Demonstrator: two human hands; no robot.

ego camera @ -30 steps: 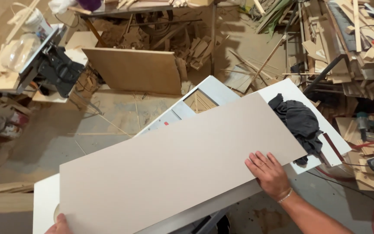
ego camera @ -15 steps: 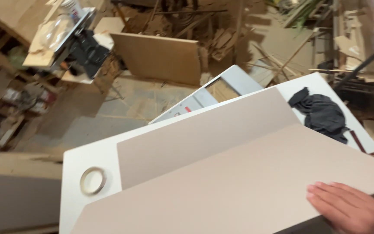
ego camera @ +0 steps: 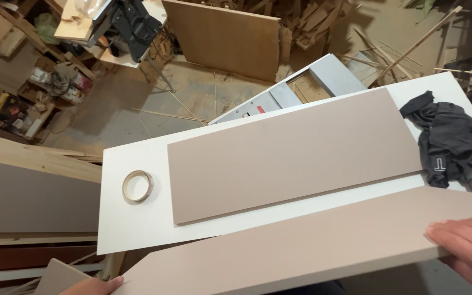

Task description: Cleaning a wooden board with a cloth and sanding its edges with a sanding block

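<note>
Far left, a stack of boards (ego camera: 23,186) leans by the table, pale timber on top and a grey-brown face under it. Above that, cluttered shelves (ego camera: 17,82), and a black machine (ego camera: 135,22) on a stand at the top edge.

Low down, the left hand (ego camera: 95,286) peeks in at the bottom edge, fingers against the near end of the lifted panel (ego camera: 312,240). Only the knuckles show, so I cannot tell how tightly it grips.

That lifted panel is long and beige, running from bottom left up to the right, held just off the near edge of the white table (ego camera: 121,229) and overhanging it.

On the table, a tape ring (ego camera: 138,186) lies flat near the left end. Just beside it to the right, a second panel (ego camera: 296,153), same beige, lies flat across the tabletop, angled like the table itself.

Behind the table, a grey saw bench (ego camera: 301,90) pokes out, and a brown board (ego camera: 222,35) stands on the dusty floor (ego camera: 127,109), with scrap sticks (ego camera: 312,16) heaped behind.

Further right, a dark cloth (ego camera: 446,145) sits crumpled on the table's right end, touching the flat panel's corner.

Far right, the right hand (ego camera: 468,251) clasps the lifted panel's end, fingers spread flat over the top face, thumb out of sight beneath.
</note>
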